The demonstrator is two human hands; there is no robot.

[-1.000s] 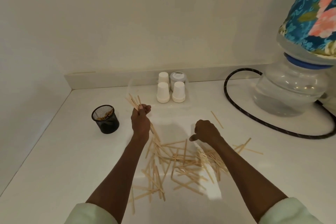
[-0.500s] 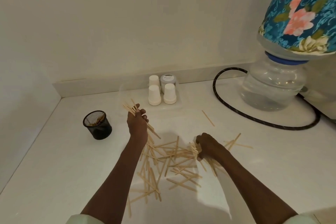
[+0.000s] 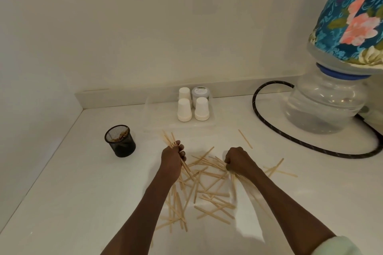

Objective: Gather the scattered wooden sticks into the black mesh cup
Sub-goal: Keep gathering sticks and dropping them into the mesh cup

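Note:
Several pale wooden sticks [image 3: 209, 190] lie scattered on the white counter between my forearms. My left hand [image 3: 173, 156] grips a bundle of sticks [image 3: 169, 139] whose ends fan out above its knuckles. My right hand [image 3: 238, 160] is curled round a few sticks at the right side of the pile. The black mesh cup [image 3: 120, 140] stands upright to the left of my left hand, apart from it, with some sticks inside. One stick [image 3: 245, 138] lies alone further back.
Three upturned white paper cups [image 3: 184, 109] and a small grey jar [image 3: 200, 93] sit in a clear tray by the back wall. A water bottle with a floral cover [image 3: 325, 101] and a black hose [image 3: 267, 126] occupy the right. The wall corner is at left.
My right hand has come down into the pile and closed round some sticks. My left hand keeps its bundle near the cup. The camera view shifted slightly.

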